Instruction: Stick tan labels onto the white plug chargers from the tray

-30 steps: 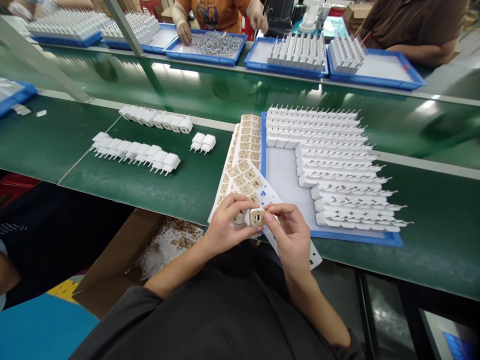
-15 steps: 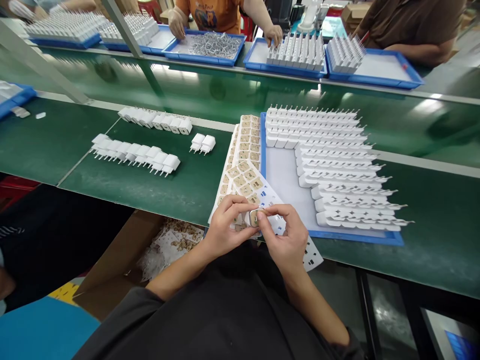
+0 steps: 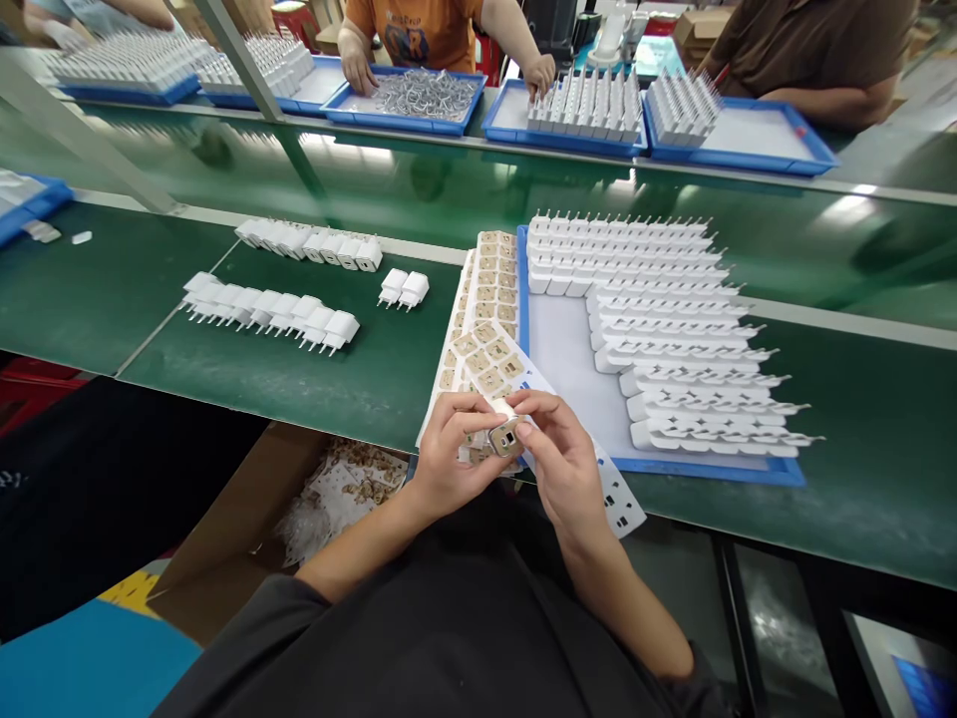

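Charger [image 3: 505, 437]: white plug body, gold sticker on its face, pinched between left hand [image 3: 449, 454] and right hand [image 3: 564, 464] over sticker sheet [image 3: 485, 329] at counter [image 3: 299, 379] edge; print probably too small to read.

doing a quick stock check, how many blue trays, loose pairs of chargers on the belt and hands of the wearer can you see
blue trays: 6
loose charger pair: 1 pair, 2 chargers
wearer's hands: 2, left hand and right hand, both on one charger
total: 10

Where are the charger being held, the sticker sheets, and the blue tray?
charger [image 3: 505, 437], head view, on its gold-labelled face.
sticker sheets [image 3: 489, 319], head view, mid-sheet.
blue tray [image 3: 703, 470], head view, on its near rim.
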`<state>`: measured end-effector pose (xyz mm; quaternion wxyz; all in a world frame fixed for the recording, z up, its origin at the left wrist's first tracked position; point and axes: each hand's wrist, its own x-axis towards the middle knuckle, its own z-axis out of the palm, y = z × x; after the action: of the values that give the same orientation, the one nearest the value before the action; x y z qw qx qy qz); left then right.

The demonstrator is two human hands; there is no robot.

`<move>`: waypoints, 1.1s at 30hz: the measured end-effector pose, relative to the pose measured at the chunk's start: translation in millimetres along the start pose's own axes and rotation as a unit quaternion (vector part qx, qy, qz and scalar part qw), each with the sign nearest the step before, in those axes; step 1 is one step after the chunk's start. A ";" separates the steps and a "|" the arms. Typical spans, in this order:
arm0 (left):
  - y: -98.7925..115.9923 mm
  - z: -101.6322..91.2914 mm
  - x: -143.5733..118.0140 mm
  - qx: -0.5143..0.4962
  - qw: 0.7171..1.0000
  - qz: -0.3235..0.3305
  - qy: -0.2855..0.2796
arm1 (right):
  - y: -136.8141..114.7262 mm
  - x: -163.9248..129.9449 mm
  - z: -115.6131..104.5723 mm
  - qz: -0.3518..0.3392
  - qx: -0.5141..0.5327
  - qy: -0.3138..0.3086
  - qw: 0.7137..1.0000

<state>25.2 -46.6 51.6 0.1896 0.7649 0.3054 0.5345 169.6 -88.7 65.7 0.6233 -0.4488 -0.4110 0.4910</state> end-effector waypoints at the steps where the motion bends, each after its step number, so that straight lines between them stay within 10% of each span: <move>1: -0.3 0.5 -0.3 0.005 1.000 0.008 0.002 | 1.1 -0.1 2.0 0.004 0.013 0.006 1.000; 15: -8.5 -3.8 -4.4 -0.068 0.997 -0.043 -0.005 | -1.1 4.2 -5.8 0.008 -0.002 -0.052 0.999; 24: -10.1 -7.2 -4.5 -0.141 0.974 -0.172 -0.033 | -15.6 0.1 -7.9 -0.269 -0.274 -0.072 0.920; 33: -58.5 -38.4 20.9 0.056 0.981 -0.186 -0.016 | 6.4 -16.1 11.3 -0.136 -0.252 -0.262 0.922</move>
<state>-21.0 9.4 43.9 0.2479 0.7127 0.4687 0.4593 154.3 -102.1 61.4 0.4207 -0.3861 -0.7266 0.3821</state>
